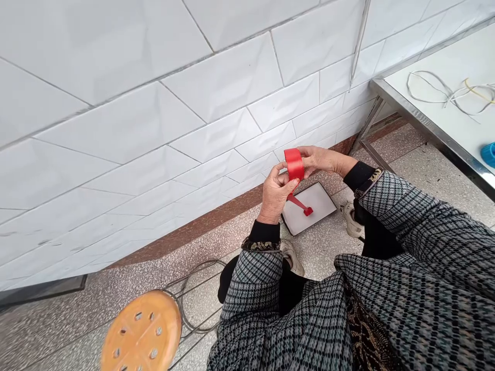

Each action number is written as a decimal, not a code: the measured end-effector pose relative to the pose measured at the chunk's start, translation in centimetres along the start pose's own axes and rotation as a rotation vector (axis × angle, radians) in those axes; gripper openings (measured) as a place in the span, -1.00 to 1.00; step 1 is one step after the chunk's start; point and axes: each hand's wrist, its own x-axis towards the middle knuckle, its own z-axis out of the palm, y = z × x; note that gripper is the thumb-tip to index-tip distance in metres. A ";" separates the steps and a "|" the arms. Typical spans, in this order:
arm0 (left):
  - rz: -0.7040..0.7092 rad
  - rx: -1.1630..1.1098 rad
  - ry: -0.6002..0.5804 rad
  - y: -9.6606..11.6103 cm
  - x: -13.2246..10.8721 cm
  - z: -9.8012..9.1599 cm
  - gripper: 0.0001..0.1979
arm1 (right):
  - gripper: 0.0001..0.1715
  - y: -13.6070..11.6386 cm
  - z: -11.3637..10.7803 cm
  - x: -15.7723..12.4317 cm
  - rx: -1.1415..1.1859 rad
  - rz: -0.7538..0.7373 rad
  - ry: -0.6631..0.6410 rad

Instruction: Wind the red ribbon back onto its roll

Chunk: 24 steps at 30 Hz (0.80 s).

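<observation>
A roll of red ribbon (pixel 294 164) is held up between both hands, above the floor by the tiled wall. My left hand (pixel 275 191) is closed around its near left side, thumb along the lower edge. From the right, my right hand (pixel 315 158) grips the roll's other side; some of its fingers are hidden behind the ribbon. A loose strip of ribbon (pixel 297 201) hangs from the roll and ends in a small red bunch (pixel 308 211). Below it lies a flat white board or box lid (pixel 323 202) with dark edges, near my shoes.
An orange round stool (pixel 143 330) with wire legs stands at lower left. At right is a metal-edged white table (pixel 429 121) bearing coiled wires (pixel 448 95) and a blue plastic item (pixel 489 153). White wall tiles (pixel 216 98) rise ahead.
</observation>
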 end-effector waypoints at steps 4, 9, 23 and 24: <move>-0.038 -0.039 -0.048 -0.2 0.1 -0.7 -0.38 | -0.68 0.1 0.3 -0.2 -0.069 -0.047 -0.005; -0.070 -0.076 -0.011 -0.3 0.2 -0.1 -0.37 | -0.78 0.8 0.5 0.5 -0.153 -0.113 0.085; 0.044 -0.062 0.080 -1.9 -0.6 2.7 -0.50 | -0.92 1.3 -0.7 2.1 0.033 -0.077 0.327; 0.038 -0.042 0.077 -2.0 -0.5 2.5 -0.51 | -0.90 1.2 -0.4 1.8 0.086 -0.041 0.275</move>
